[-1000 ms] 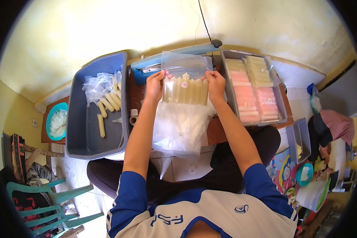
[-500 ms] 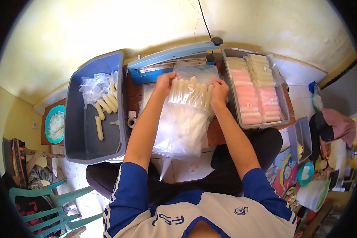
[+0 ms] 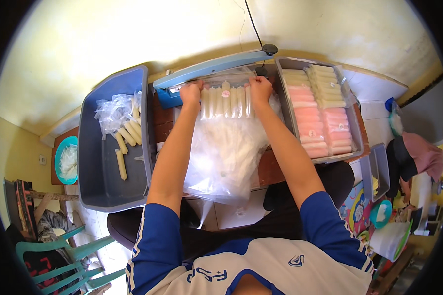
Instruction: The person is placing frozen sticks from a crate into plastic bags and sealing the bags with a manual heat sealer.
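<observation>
My left hand and my right hand pinch the upper corners of a clear bag holding a row of several pale tubes with a small round label. The bag's top flap reaches over the bed of a blue bar sealer, beneath its raised arm. Under the tubes, loose clear plastic hangs toward the bench's front edge.
A grey tub at left holds loose tubes and plastic. A grey bin at right holds bagged pink and pale tubes. A cyan bowl, a green chair and another person at right surround the work.
Both hands have moved up toward the sealer with the bag, and left compared with half a second ago. The bag's top now sits further in under the sealer's arm.
</observation>
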Available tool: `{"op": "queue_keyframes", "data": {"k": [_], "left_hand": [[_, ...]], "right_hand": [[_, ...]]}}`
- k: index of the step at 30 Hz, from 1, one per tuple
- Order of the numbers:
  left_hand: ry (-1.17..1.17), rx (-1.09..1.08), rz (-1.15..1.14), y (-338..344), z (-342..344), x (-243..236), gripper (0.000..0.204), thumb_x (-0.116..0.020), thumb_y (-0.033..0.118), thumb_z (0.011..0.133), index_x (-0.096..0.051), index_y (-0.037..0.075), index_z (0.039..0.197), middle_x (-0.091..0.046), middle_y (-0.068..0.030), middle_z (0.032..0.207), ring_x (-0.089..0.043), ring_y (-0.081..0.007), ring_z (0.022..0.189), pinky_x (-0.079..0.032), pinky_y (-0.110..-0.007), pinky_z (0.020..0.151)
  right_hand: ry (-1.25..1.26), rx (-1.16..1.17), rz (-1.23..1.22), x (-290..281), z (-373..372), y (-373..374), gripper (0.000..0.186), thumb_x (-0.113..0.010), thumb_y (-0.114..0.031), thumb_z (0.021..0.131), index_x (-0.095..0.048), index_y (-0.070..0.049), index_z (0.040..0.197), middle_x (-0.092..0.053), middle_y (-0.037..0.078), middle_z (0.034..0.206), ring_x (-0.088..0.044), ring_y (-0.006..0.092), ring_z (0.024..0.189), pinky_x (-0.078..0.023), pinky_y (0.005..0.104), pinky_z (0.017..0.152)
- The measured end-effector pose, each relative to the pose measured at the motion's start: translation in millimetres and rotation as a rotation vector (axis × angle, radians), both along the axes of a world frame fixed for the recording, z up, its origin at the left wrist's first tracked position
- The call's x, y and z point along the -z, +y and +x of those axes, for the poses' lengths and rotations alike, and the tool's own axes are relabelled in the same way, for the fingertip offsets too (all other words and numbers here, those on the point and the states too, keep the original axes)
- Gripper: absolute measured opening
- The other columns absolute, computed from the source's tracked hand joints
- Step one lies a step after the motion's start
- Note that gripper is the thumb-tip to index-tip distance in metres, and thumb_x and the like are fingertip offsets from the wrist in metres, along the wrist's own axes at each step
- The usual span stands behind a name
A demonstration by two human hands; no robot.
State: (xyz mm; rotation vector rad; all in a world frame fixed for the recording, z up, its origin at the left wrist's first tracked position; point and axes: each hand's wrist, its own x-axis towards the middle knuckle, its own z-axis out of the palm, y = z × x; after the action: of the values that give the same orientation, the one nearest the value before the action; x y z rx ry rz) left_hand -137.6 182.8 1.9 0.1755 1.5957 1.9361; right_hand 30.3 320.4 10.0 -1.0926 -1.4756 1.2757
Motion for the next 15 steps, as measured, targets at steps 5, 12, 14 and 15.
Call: {"op": "queue_keyframes", "data": {"k": [5, 12, 14, 15], "left_hand": [[0.386, -0.252, -0.393, -1, 0, -6, 0.020, -0.074, 0.020, 0.081, -0.078, 0.002, 0.090, -0.074, -0.0131, 0.081, -0.070, -0.0246, 0.075, -0.053, -0.036, 0.070], [0.664, -0.387, -0.612, 0, 22, -13, 0.020, -0.075, 0.028, 0.079, -0.079, 0.012, 0.090, -0.072, -0.0133, 0.078, -0.069, -0.0316, 0.075, -0.053, -0.041, 0.071], [0.773, -0.499, -0.571, 2, 21, -6, 0.021, -0.077, 0.028, 0.077, -0.078, 0.009, 0.086, -0.070, -0.0117, 0.075, -0.067, -0.0310, 0.070, -0.052, -0.041, 0.067], [0.774, -0.501, -0.571, 3, 21, -3, 0.021, -0.077, 0.028, 0.077, -0.078, 0.009, 0.086, -0.070, -0.0117, 0.075, -0.067, -0.0310, 0.070, -0.052, -0.041, 0.067]], "right_hand": [[-0.263, 0.032, 0.218, -8, -12, 12, 0.023, -0.071, -0.024, 0.080, -0.073, -0.002, 0.084, -0.073, 0.013, 0.079, -0.071, 0.0281, 0.074, -0.054, 0.0371, 0.071], [-0.409, 0.053, 0.343, -20, -10, 12, 0.022, -0.069, -0.027, 0.080, -0.075, -0.007, 0.085, -0.072, 0.014, 0.081, -0.070, 0.0349, 0.081, -0.055, 0.0437, 0.074], [-0.413, 0.061, 0.382, -21, -12, 10, 0.023, -0.071, -0.029, 0.080, -0.076, -0.007, 0.086, -0.073, 0.014, 0.080, -0.070, 0.0334, 0.078, -0.054, 0.0421, 0.072], [-0.419, 0.072, 0.420, -21, -13, 10, 0.025, -0.072, -0.031, 0.079, -0.076, -0.007, 0.087, -0.073, 0.014, 0.080, -0.071, 0.0319, 0.076, -0.054, 0.0405, 0.071]]}}
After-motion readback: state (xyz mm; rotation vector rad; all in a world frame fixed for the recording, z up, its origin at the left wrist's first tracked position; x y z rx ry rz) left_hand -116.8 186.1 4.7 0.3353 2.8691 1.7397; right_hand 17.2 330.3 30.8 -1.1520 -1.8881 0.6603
